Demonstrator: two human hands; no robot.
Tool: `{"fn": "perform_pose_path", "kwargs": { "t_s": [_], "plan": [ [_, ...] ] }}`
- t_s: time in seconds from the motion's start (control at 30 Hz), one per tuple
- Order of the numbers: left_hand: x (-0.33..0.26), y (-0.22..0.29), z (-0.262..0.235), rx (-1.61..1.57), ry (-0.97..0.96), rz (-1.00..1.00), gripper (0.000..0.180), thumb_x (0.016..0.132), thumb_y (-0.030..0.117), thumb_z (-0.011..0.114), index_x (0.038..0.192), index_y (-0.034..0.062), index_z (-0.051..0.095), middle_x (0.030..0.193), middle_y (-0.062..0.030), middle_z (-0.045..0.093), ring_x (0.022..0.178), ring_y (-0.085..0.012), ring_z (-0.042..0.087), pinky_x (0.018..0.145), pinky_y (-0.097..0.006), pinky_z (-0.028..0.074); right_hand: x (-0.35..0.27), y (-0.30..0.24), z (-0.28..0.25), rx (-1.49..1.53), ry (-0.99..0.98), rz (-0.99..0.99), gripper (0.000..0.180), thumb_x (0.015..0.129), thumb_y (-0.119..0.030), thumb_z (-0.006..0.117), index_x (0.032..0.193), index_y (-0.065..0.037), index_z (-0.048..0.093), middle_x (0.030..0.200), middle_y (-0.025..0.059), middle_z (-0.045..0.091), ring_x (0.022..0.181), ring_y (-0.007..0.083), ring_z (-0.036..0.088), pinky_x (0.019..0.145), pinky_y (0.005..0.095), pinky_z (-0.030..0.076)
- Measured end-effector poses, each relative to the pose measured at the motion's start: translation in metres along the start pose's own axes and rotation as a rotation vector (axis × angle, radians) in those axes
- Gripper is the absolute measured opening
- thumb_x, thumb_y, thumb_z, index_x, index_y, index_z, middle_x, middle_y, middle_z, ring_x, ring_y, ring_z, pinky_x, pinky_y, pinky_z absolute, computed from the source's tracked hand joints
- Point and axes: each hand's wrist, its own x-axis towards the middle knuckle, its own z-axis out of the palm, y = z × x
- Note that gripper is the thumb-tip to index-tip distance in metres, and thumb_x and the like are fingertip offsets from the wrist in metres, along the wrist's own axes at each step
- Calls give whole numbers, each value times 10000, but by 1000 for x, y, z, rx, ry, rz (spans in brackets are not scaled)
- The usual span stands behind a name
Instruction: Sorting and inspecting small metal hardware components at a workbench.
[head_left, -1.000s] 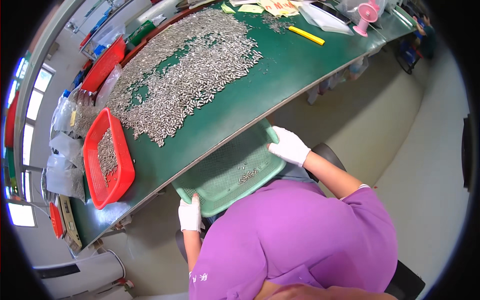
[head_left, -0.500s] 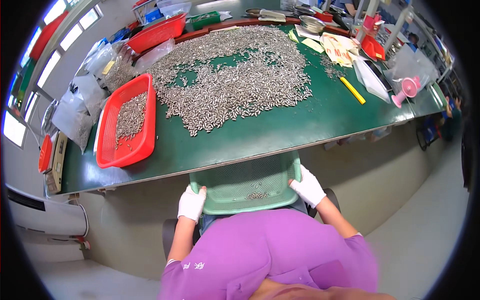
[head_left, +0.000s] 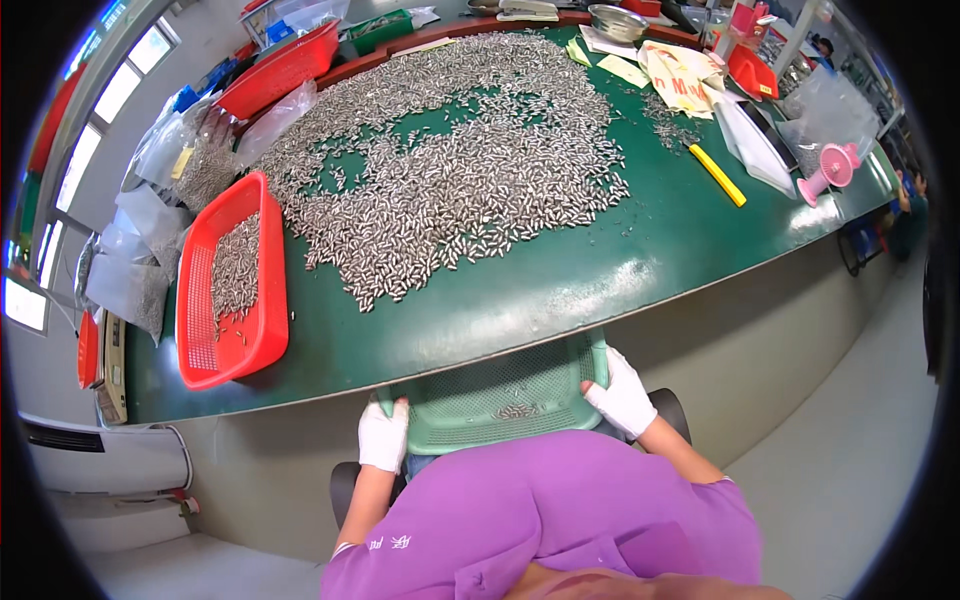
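Both your gloved hands grip one green mesh tray (head_left: 500, 400) — it sits in your lap, tucked just under the near edge of the green table (head_left: 620, 270). Your left hand (head_left: 383, 436) is wrapped on the tray's left corner, fingers curled over the rim; your right hand (head_left: 622, 396) clamps the tray's right corner the same way. Both wear white gloves. A small clump of silvery metal pieces (head_left: 518, 411) lies in the tray, near its middle, most of the mesh bare. The tray looks roughly level, its far rim hidden under the table edge.

Beyond the tray, on the table, a broad spread of the same small metal pieces (head_left: 450, 170) covers the middle of the top. To the tray's left and further out, a red basket (head_left: 262, 330) rests on the table with some pieces inside. Past that basket, clear plastic bags (head_left: 150, 230) pile at the table's left end. To the tray's right and far out — a yellow marker-like stick (head_left: 718, 174), a pink handheld fan (head_left: 832, 169), and papers (head_left: 670, 70). A second red basket (head_left: 275, 72) sits at the far left rim. Your purple shirt (head_left: 540, 520) fills the frame below the tray.
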Motion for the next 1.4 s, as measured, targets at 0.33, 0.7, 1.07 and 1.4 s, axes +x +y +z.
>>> {"fn": "perform_pose_path", "kwargs": {
  "t_s": [0.33, 0.7, 1.07, 1.4],
  "plan": [
    [14, 3, 0, 189, -167, -185, 443, 871, 361, 654, 703, -48, 634, 577, -260, 596, 590, -411, 650, 616, -488, 521, 8, 9, -6, -152, -25, 49, 419, 820, -293, 713, 1045, 2, 519, 997, 261, 553, 972, 474, 568, 858, 533, 479],
    [40, 10, 5, 519, -403, 255, 412, 915, 364, 601, 1118, 12, 671, 984, -320, 684, 883, -426, 693, 799, -486, 543, 81, 57, -51, 145, 42, -53, 383, 915, -246, 665, 1188, 19, 628, 1127, 156, 695, 1076, 273, 640, 937, 388, 502],
    [24, 39, 42, -390, -594, 41, 653, 1010, 576, 492, 1218, -38, 576, 856, -189, 740, 795, -279, 736, 777, -408, 563, -15, 101, -49, 923, 327, 189, 448, 924, -188, 693, 1322, 1, 614, 1174, 64, 667, 1061, 182, 614, 964, 336, 481],
    [-4, 73, 92, -293, -147, 135, 509, 841, 245, 659, 1250, -36, 544, 1078, -253, 704, 1048, -389, 686, 910, -448, 535, -46, 82, -14, 749, 442, 179, 408, 934, -244, 703, 1260, -9, 633, 1146, 45, 653, 1079, 152, 576, 978, 306, 440]
  ]
}}
